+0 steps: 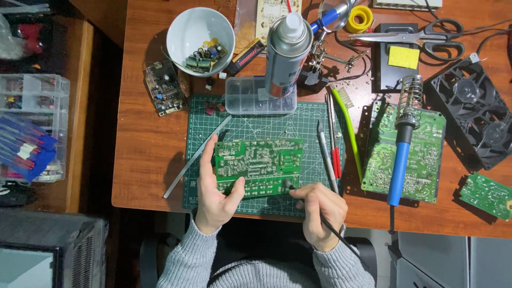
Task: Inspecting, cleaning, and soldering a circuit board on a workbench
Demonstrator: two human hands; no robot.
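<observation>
A green circuit board (pixel 258 165) lies solder side up on the green cutting mat (pixel 250 125). My left hand (pixel 213 189) grips the board's left edge, thumb on its lower face and a finger up along its side. My right hand (pixel 319 207) is closed around a black pen-like tool (pixel 292 190) with a trailing black cable. The tool's tip rests at the board's lower right corner.
A blue-handled soldering iron (pixel 401 157) rests in a coil stand over a second green board (pixel 406 154). A spray can (pixel 285 53), clear compartment box (pixel 250 96), white bowl of parts (pixel 200 34), scissors (pixel 416 37), black fans (pixel 474 114), tweezers and cutters (pixel 330 146) surround the mat.
</observation>
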